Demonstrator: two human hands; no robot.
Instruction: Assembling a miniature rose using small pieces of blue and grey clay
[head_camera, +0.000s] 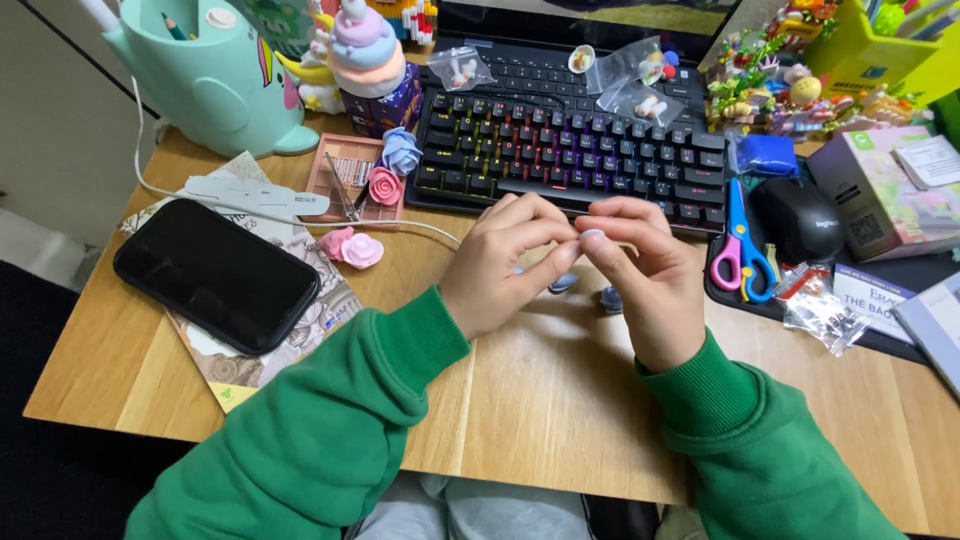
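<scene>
My left hand (505, 262) and my right hand (648, 280) meet above the wooden desk (540, 400), both in green sleeves. Their fingertips pinch a tiny pale piece (590, 235) between them; what it is I cannot make out. Two small blue-grey bits (565, 284) lie on the desk right under the hands. Pink clay roses (352, 247) lie to the left, with another pink rose (384, 185) and a blue rose (401, 150) on a small pink tray (335, 170).
A black backlit keyboard (570, 150) with small plastic bags on it lies just behind the hands. Black phone (215, 272) on a booklet at left. Blue-and-pink scissors (741, 245), black mouse (797, 220) and boxes at right. A teal holder (215, 85) stands at the back left.
</scene>
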